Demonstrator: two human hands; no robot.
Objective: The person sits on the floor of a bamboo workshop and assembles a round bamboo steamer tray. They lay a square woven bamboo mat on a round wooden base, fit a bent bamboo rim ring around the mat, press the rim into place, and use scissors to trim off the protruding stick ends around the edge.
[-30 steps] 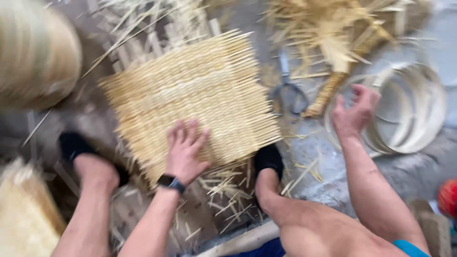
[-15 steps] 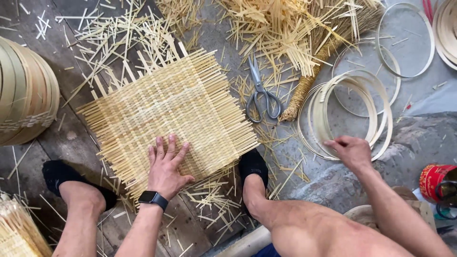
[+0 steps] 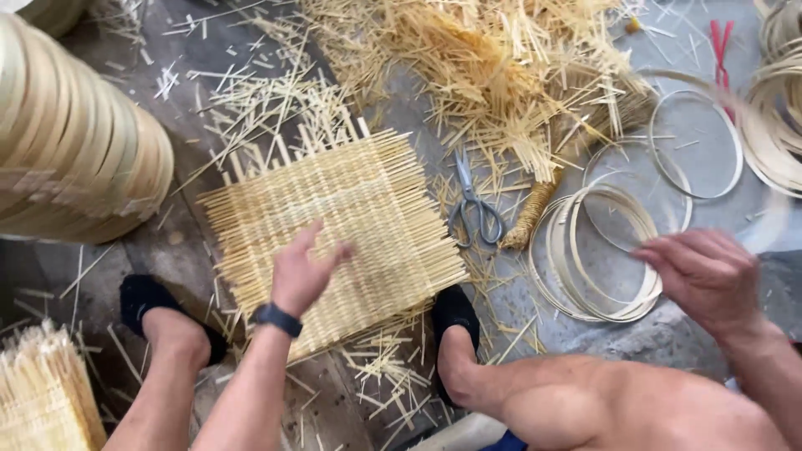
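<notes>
A square woven bamboo mat (image 3: 334, 221) lies flat on the ground between my feet. My left hand (image 3: 302, 270), with a dark watch on the wrist, hovers over the mat's near half, fingers loosely apart and holding nothing. My right hand (image 3: 707, 274) is off to the right, over the near edge of a stack of thin bamboo hoops (image 3: 597, 250); its fingers are curled and I cannot tell whether they grip a hoop. A pair of scissors (image 3: 474, 205) lies just right of the mat.
A tall stack of round woven trays (image 3: 75, 142) stands at the left. A heap of loose bamboo strips (image 3: 484, 67) lies at the back. More hoops (image 3: 781, 125) sit at the far right. A bundle of strips (image 3: 42, 392) is at the bottom left. My black shoes (image 3: 455, 321) flank the mat.
My left hand has lifted off the mat, no longer pressed flat. My right hand has drawn back towards me from the hoops' far side. The view has shifted.
</notes>
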